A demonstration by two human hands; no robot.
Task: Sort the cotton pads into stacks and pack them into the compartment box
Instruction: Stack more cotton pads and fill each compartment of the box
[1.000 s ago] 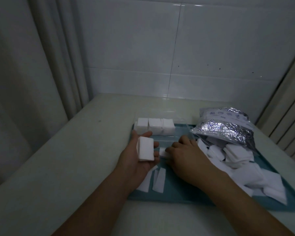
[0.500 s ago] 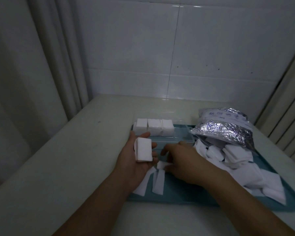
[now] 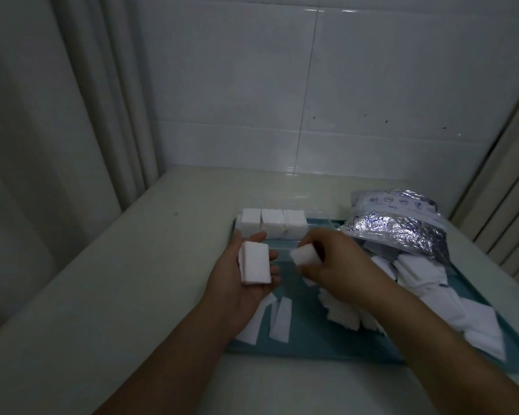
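My left hand [image 3: 237, 283] lies palm up over the tray's left edge and holds a stack of white cotton pads [image 3: 254, 262] between thumb and fingers. My right hand [image 3: 336, 262] is raised just right of it and pinches a single cotton pad [image 3: 305, 255] in its fingertips. The clear compartment box [image 3: 315, 226] stands at the tray's far side, with three white stacks [image 3: 273, 221] filling its left compartments. Loose pads [image 3: 474, 322] are heaped on the right of the teal tray [image 3: 309, 339].
A crumpled silver foil bag [image 3: 402, 226] lies open at the tray's far right, pads spilling from it. Two narrow pad strips [image 3: 279, 323] lie on the tray near my left wrist. The pale counter [image 3: 126, 289] meets a tiled wall behind and a curtain at left.
My right hand lifted a pad off the tray and brought it up toward the stack in my left hand. My left hand kept its stack and barely moved.
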